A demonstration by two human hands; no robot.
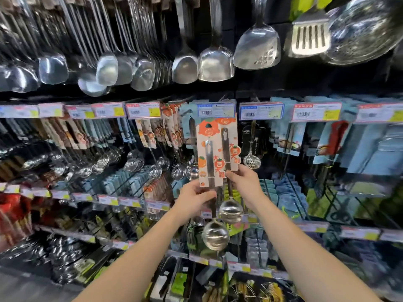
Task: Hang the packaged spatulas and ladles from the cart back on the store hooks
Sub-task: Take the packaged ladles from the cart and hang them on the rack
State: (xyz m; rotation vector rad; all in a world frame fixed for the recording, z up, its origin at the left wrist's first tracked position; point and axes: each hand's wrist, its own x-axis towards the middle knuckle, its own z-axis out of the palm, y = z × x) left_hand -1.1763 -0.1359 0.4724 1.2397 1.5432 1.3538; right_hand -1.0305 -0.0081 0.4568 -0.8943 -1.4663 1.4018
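Note:
Two packaged ladles with cream and orange backing cards are held up in front of the shelf wall. My left hand (194, 198) grips the handle of the front ladle (209, 162), whose steel bowl hangs low at centre. My right hand (244, 182) pinches the lower card edge and handle of the rear ladle (227, 147), whose bowl hangs just right of the left hand. The card tops reach the blue price tag (216, 110) at a hook row. Matching orange-card ladles (172, 127) hang just to the left. The cart is out of view.
Bare steel spatulas and ladles (216, 62) hang in a row overhead. A small mesh strainer ball (251, 160) hangs right of the held cards. Blue-carded utensils (287, 136) fill hooks to the right. Price-tag rails (109, 199) run across each level.

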